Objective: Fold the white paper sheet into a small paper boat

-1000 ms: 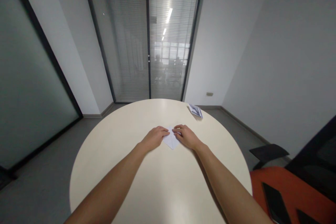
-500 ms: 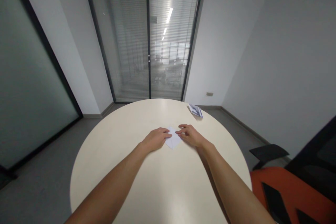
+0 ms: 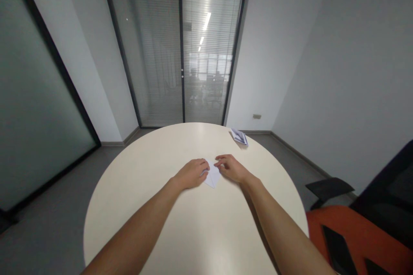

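Observation:
A small folded white paper point(image 3: 213, 177) lies flat near the middle of a round cream table point(image 3: 155, 189). My left hand point(image 3: 192, 173) presses on the paper's left part, fingers curled over its edge. From the right, my right hand point(image 3: 231, 168) pinches the paper's upper right edge with thumb and fingertips. Both forearms reach in from the near edge. The parts of the paper under both hands are hidden.
A small printed packet point(image 3: 239, 136) lies at the table's far right rim. An orange chair seat point(image 3: 361, 240) with a dark phone point(image 3: 337, 251) on it stands at the near right, a black armrest point(image 3: 329, 187) beside it. Glass doors with blinds point(image 3: 180, 51) lie beyond.
My right hand has shifted slightly back toward the paper's upper right edge after pulling out to the right. The left hand stays pressed on the paper.

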Demonstrator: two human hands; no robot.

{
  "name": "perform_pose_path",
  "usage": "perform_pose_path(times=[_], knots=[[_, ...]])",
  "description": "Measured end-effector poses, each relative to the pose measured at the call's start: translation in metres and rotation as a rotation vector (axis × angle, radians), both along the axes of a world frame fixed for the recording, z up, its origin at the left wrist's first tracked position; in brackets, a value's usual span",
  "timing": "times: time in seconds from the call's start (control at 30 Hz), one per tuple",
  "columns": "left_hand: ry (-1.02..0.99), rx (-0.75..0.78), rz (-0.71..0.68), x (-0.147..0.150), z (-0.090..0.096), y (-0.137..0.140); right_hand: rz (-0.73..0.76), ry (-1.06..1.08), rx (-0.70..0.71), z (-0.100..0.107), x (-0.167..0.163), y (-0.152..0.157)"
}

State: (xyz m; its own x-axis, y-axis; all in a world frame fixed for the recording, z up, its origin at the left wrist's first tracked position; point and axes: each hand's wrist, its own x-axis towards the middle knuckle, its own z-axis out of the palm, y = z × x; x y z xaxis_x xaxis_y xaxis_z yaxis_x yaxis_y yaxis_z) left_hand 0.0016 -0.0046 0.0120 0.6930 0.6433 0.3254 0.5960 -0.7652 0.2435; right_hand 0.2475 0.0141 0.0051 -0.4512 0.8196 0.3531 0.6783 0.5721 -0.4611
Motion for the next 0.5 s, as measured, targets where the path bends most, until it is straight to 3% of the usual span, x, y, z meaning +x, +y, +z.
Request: perform_pose_path(times=[0.5], knots=[[0.062,0.008,0.077,-0.003,-0.01,0.004,0.14,-0.026,-0.029,0.008,-0.009,-0.001]])
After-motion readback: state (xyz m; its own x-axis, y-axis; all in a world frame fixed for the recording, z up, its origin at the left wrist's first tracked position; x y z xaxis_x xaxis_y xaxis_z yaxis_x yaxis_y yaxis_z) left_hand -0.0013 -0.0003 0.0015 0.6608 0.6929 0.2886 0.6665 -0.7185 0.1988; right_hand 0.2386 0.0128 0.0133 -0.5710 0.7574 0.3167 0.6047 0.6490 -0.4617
